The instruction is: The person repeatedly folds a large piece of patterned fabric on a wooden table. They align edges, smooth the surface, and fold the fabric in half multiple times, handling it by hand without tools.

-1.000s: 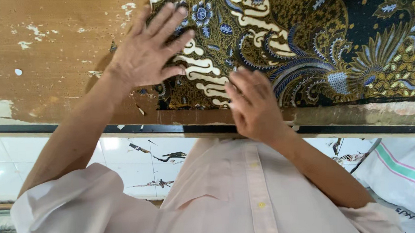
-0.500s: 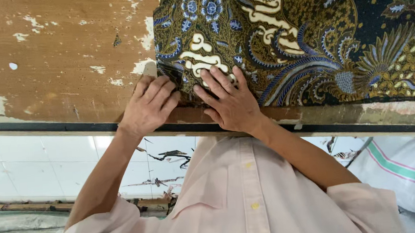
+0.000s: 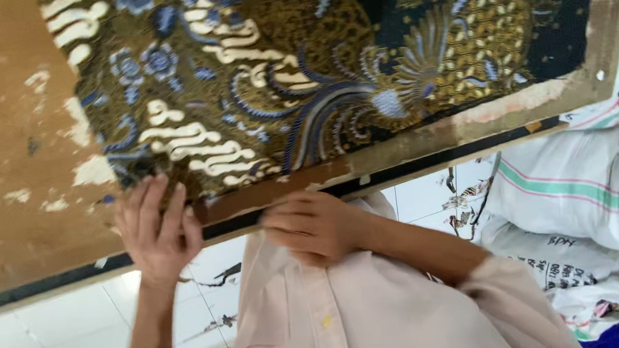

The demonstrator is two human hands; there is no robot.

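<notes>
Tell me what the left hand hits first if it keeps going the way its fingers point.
Probably nothing new: the left hand fingertips already reach the near edge of the patterned cloth on the wooden table.

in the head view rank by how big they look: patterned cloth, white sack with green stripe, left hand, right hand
1. patterned cloth
2. white sack with green stripe
3. left hand and right hand: look about alike, and the right one is blurred, so not ranked.

Left hand (image 3: pixel 157 230) on batik cloth (image 3: pixel 303 74)
</notes>
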